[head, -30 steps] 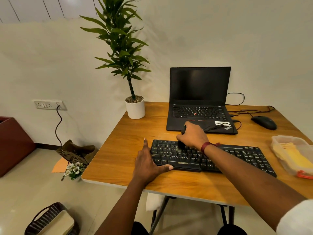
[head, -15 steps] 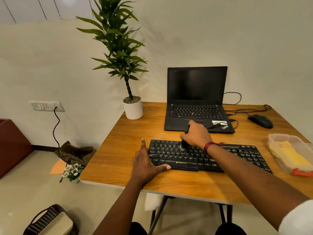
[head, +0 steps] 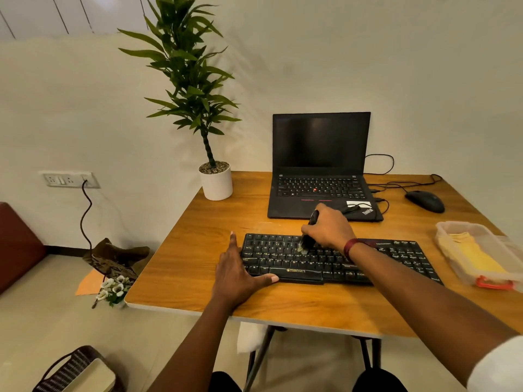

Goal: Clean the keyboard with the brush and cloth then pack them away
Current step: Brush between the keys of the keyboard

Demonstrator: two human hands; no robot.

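Observation:
A black keyboard [head: 396, 257] lies across the front of the wooden table [head: 198, 250]. My right hand [head: 329, 229] grips a small black brush [head: 307, 244], its bristles resting on the upper key rows left of centre. My left hand [head: 236, 271] lies flat at the keyboard's left end, thumb along its front edge, fingers spread, holding nothing. A yellow cloth [head: 475, 256] sits inside a clear plastic container [head: 452, 261] with an orange clip at the table's right edge.
An open black laptop [head: 321, 165] stands behind the keyboard, with cables and a black mouse [head: 424, 200] to its right. A potted plant [head: 216, 181] stands at the table's back left corner. On the floor left are a basket [head: 73, 372], flowers and a wall socket cord.
My right hand has slid the brush to the right along the upper key rows. My left hand stays in place at the keyboard's left end.

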